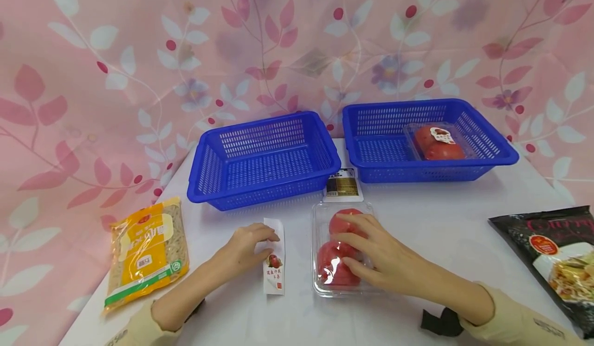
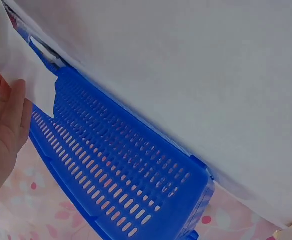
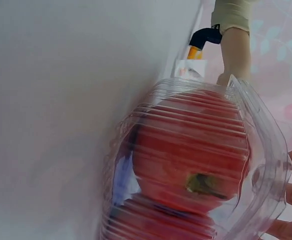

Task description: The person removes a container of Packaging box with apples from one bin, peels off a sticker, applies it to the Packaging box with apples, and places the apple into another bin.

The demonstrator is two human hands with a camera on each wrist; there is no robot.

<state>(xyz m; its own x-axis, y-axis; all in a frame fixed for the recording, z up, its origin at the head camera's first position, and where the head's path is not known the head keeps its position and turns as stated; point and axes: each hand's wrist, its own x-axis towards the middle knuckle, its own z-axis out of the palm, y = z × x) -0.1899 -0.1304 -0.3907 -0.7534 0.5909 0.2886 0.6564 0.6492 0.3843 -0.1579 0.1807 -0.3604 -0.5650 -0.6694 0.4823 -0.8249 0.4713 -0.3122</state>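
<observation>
"So, what lies nearest?"

"Two cream sleeves at the lower edge, and a dark piece beside the right one, above the white worktop."

"And the hands?"

"The left hand pinches a narrow paper label between thumb and fingers; a red fruit and red lettering are printed on it. The right hand has its fingers spread over a clear plastic box, and the right wrist view shows fingertips at the box's edge."

"Where is that box, exactly?"

"On the worktop, just to the right of the label and apart from it. Two red tomatoes sit inside, one behind the other."

"Anything to the sides?"

"A yellow bag on the left, a black packet marked 'Curry' on the right."

"Farther back?"

"A small gold-and-white packet just behind the box, then two blue baskets, the left basket and the right basket. The right one holds another clear box of tomatoes, with a white sticker on it. Behind everything hangs pink flowered cloth."
</observation>
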